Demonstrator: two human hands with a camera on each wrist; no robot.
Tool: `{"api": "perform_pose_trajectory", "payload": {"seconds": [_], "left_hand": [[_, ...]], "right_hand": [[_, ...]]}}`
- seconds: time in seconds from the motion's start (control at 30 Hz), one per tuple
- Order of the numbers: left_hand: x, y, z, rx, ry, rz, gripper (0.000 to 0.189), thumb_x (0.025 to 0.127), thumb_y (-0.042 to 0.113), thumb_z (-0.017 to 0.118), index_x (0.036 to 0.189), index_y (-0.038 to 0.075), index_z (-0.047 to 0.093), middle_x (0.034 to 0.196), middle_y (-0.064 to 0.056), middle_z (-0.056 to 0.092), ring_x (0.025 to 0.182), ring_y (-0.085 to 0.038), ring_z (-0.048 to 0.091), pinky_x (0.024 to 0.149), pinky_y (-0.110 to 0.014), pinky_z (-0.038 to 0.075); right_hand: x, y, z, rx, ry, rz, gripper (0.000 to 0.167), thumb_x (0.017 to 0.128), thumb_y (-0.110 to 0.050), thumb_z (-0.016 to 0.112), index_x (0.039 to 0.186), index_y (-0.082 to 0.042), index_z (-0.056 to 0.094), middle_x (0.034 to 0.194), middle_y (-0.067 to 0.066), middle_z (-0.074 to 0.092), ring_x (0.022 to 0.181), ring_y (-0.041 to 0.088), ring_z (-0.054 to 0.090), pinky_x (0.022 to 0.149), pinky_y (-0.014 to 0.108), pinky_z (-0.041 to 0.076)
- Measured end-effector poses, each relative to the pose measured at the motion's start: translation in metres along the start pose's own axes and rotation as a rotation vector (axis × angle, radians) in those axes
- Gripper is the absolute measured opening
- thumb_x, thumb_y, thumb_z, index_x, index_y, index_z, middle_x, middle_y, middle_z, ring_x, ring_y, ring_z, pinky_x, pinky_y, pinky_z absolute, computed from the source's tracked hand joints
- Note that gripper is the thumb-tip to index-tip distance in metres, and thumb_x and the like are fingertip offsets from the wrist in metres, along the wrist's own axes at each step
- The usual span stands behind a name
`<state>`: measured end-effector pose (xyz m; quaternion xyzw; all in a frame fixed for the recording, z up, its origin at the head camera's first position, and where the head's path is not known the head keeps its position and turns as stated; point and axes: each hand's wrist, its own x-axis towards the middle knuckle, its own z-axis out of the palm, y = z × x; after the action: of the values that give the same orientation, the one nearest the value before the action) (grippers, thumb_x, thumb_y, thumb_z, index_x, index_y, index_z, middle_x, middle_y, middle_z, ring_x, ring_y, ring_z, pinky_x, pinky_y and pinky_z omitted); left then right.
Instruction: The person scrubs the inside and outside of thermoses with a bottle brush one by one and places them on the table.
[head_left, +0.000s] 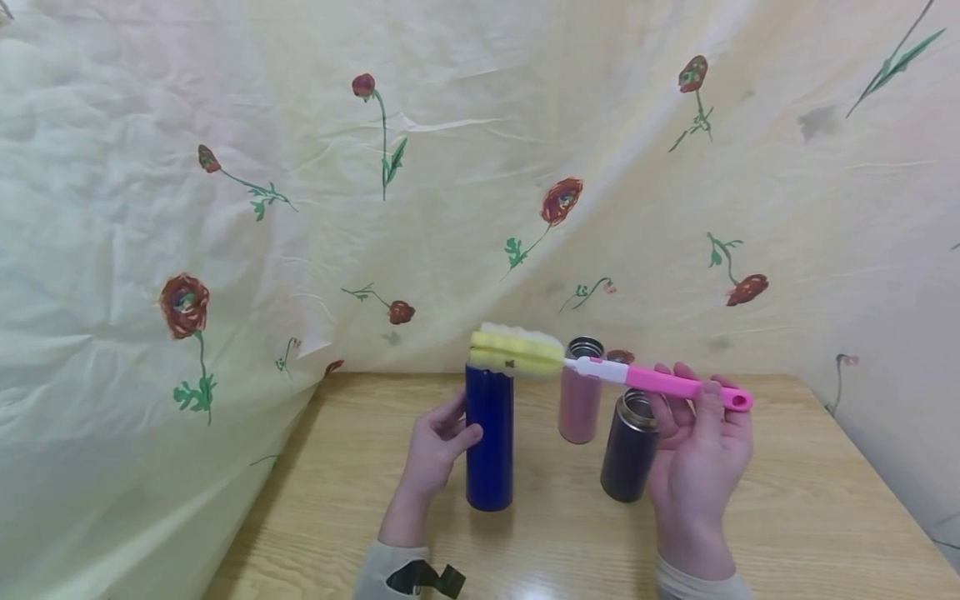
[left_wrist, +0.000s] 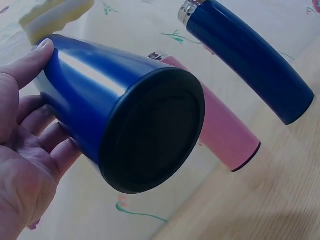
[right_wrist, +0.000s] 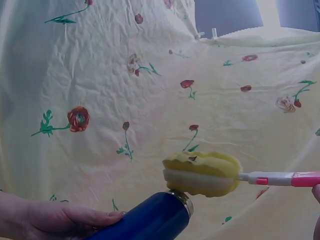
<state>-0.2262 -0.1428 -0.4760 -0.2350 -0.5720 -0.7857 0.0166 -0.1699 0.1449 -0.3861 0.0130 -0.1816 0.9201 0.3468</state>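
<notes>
My left hand (head_left: 438, 446) grips a tall blue bottle (head_left: 490, 442) round its side, thumb in front. The left wrist view shows the bottle's black base (left_wrist: 152, 132) facing the camera, raised off the table. In the right wrist view its metal rim (right_wrist: 184, 201) is uncovered. My right hand (head_left: 697, 467) holds a bottle brush by its pink handle (head_left: 667, 382), thumb laid along it. The brush's yellow and white sponge head (right_wrist: 202, 175) lies sideways right over the bottle's mouth. In the right wrist view only a bit of the right hand shows.
On the wooden table (head_left: 555, 542) stand a pink bottle (head_left: 579, 404) and a dark bottle (head_left: 628, 454), both without lids. The dark one is just left of my right hand. A flower-patterned cloth (head_left: 450, 233) hangs behind the table and along its left side.
</notes>
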Motion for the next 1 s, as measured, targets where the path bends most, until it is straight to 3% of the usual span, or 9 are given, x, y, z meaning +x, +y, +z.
{"api": "perform_pose_trajectory", "payload": {"seconds": [0.2,0.53,0.8,1.0], "left_hand": [[0.0015,-0.0021,0.0009,0.02,-0.007,0.002,0.08,0.094,0.011,0.084,0.154,-0.015,0.04,0.155,-0.036,0.045,0.13,-0.017,0.064,0.104,-0.036,0.057],[0.0014,0.0012,-0.0003,0.041,0.028,-0.028,0.075,0.095,0.006,0.08,0.157,-0.01,0.04,0.156,-0.03,0.047,0.132,-0.02,0.064,0.107,-0.038,0.055],[0.0022,0.0061,-0.0025,0.05,0.063,-0.042,0.072,0.096,0.003,0.077,0.157,-0.009,0.041,0.156,-0.029,0.048,0.135,-0.025,0.062,0.109,-0.038,0.053],[0.0002,0.0057,-0.0023,0.056,0.057,-0.038,0.071,0.097,0.005,0.077,0.157,-0.01,0.041,0.155,-0.03,0.05,0.133,-0.023,0.063,0.108,-0.038,0.054]], "right_hand": [[0.0022,-0.0014,0.0,-0.026,0.006,-0.008,0.028,0.102,-0.006,0.069,0.118,0.008,0.051,0.104,0.03,0.072,0.091,0.039,0.079,0.076,0.044,0.063],[0.0055,-0.0013,-0.001,-0.083,-0.017,0.01,0.029,0.103,-0.005,0.069,0.118,0.009,0.05,0.102,0.03,0.073,0.092,0.04,0.079,0.073,0.041,0.063],[0.0059,-0.0011,-0.0015,-0.216,-0.027,0.031,0.024,0.105,-0.008,0.067,0.115,0.007,0.052,0.104,0.026,0.074,0.093,0.035,0.08,0.076,0.039,0.063],[0.0049,-0.0034,-0.004,-0.293,-0.038,0.034,0.034,0.104,-0.014,0.07,0.118,0.01,0.05,0.105,0.025,0.073,0.096,0.034,0.079,0.079,0.038,0.063]]}}
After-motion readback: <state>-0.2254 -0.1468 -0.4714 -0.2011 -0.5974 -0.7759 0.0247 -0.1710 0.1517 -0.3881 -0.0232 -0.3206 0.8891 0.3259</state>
